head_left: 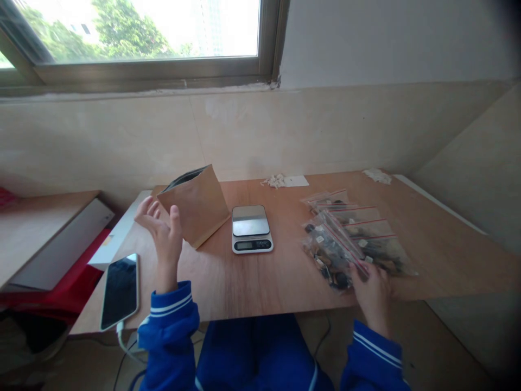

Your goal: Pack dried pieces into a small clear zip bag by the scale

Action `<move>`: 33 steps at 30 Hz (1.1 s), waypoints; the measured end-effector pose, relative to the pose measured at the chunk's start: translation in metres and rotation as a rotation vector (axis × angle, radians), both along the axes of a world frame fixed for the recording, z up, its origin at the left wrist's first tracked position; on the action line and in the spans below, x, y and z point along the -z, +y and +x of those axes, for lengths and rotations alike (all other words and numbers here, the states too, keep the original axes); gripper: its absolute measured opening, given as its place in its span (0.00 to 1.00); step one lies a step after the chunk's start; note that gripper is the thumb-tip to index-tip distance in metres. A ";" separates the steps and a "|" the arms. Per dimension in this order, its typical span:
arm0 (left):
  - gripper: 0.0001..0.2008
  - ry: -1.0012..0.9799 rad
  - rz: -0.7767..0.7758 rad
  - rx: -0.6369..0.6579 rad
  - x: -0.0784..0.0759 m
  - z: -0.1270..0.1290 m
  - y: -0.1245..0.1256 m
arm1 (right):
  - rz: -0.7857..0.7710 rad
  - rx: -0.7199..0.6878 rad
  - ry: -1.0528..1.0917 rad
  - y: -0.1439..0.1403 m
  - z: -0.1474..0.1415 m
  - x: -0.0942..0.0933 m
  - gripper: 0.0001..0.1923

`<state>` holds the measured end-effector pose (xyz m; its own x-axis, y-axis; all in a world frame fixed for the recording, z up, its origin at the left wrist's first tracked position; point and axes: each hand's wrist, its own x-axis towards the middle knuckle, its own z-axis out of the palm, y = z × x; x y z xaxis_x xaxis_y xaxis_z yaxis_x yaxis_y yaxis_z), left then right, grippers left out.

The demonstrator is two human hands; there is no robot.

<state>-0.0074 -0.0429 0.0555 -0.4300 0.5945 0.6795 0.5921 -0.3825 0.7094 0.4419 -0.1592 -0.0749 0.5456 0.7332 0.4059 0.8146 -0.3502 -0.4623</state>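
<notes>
Head view: the left hand (163, 233) hovers above the worktop (252, 277), fingers spread and holding nothing, just beside the upright brown paper pouch (197, 209) near the far-left corner. The right hand (372, 293) sits at the near edge, fingers pinched on the front corner of a heap of clear zip bags (350, 236) (small dark parts inside). A digital scale (251, 228) stands between pouch and bags, bare wood around it. A phone (120, 290) lies along the left edge.
</notes>
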 end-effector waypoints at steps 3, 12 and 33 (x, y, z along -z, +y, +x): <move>0.28 -0.026 0.026 -0.040 0.013 0.003 -0.009 | 0.069 -0.063 0.113 0.004 -0.008 -0.015 0.34; 0.08 -0.346 -0.238 0.513 0.028 0.073 -0.062 | 0.107 -0.353 0.358 0.010 -0.082 -0.070 0.25; 0.19 -0.368 -0.645 0.801 0.056 0.108 -0.075 | 0.033 -0.911 0.903 0.017 -0.207 -0.082 0.14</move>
